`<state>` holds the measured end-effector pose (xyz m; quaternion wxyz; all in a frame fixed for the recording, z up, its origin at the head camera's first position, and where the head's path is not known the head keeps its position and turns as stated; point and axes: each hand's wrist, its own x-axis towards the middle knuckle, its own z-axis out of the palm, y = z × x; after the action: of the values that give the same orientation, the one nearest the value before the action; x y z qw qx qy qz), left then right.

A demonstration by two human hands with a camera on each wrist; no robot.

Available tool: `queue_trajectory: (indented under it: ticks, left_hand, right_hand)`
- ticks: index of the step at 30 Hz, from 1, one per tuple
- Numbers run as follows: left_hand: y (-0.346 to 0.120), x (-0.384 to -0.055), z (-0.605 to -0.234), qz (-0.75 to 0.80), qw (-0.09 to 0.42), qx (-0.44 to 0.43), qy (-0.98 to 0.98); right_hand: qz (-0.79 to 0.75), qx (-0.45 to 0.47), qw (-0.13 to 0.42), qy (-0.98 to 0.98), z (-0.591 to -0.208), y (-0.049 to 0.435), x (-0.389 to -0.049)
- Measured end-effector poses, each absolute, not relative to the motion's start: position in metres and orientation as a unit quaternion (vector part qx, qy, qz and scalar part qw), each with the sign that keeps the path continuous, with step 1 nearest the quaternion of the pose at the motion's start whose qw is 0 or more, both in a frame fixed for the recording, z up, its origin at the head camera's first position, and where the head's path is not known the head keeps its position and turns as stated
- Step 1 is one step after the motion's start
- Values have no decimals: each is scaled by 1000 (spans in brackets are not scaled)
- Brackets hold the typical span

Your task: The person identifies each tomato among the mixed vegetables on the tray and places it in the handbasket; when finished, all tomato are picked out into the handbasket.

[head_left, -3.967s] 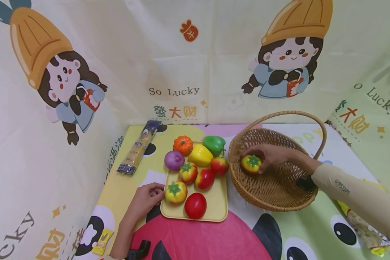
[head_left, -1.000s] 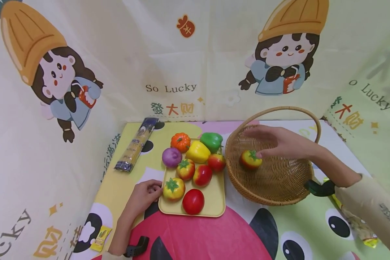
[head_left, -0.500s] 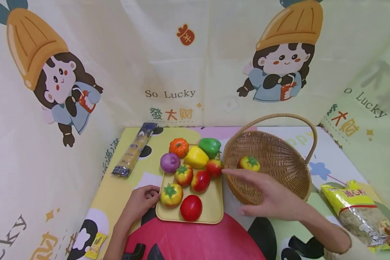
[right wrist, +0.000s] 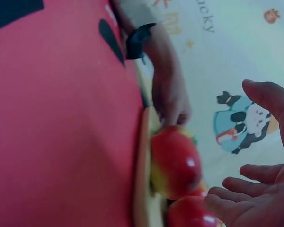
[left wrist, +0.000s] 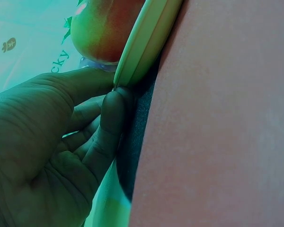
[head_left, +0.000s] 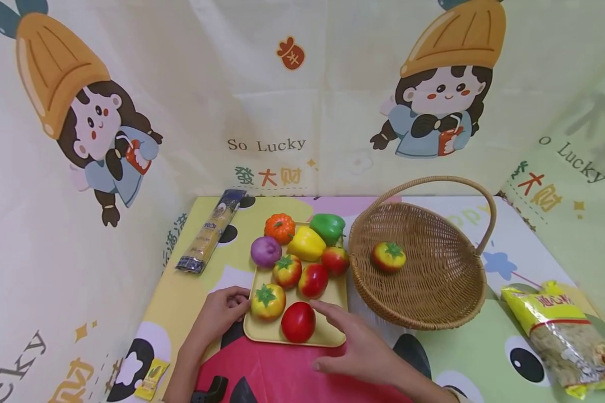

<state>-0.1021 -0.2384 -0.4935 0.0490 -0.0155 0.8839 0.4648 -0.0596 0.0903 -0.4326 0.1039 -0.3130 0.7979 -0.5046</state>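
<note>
A yellow tray [head_left: 335, 334] carries several toy fruits and vegetables. My left hand [head_left: 232, 306] holds its left rim, fingers curled at the edge beside a yellow-red tomato [head_left: 268, 300]. The left wrist view shows those fingers [left wrist: 111, 109] against the tray rim [left wrist: 146, 45]. My right hand [head_left: 345, 342] hovers open over the tray's front right corner, its fingertips just right of a red tomato [head_left: 298, 321]. In the right wrist view the open hand [right wrist: 255, 189] is near the red tomato [right wrist: 175, 161]. A wicker basket [head_left: 433, 296] to the right holds one yellow-red tomato [head_left: 389, 256].
A long pasta packet [head_left: 212, 230] lies at the back left. A yellow bag of noodles [head_left: 564, 330] lies at the right front, and a small yellow sachet [head_left: 148, 380] at the left front. Printed cloth walls close in the table on three sides.
My right hand let go of the tomato in the basket, came out of the basket and moved left to the tray's front. The left hand stayed on the tray rim.
</note>
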Motion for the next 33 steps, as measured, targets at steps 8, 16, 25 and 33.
queue_trajectory:
  ticks: [8,16,25,33]
  left_hand:
    - [-238,-103,-493,462,51,-17,885]
    - [-238,-102,-493,461,51,-20,886]
    - [-239,-103,-494,460,54,-25,886]
    - [-239,-104,-495,454,53,-23,889]
  right_hand:
    - [-472,-258,82,839,-457,76,-65]
    - [-478,-215,86,847,-468,61,-71]
    - [-476,-212,77,850,-476,51,-78]
    - [-464,-227,59,854,-481,46,-83]
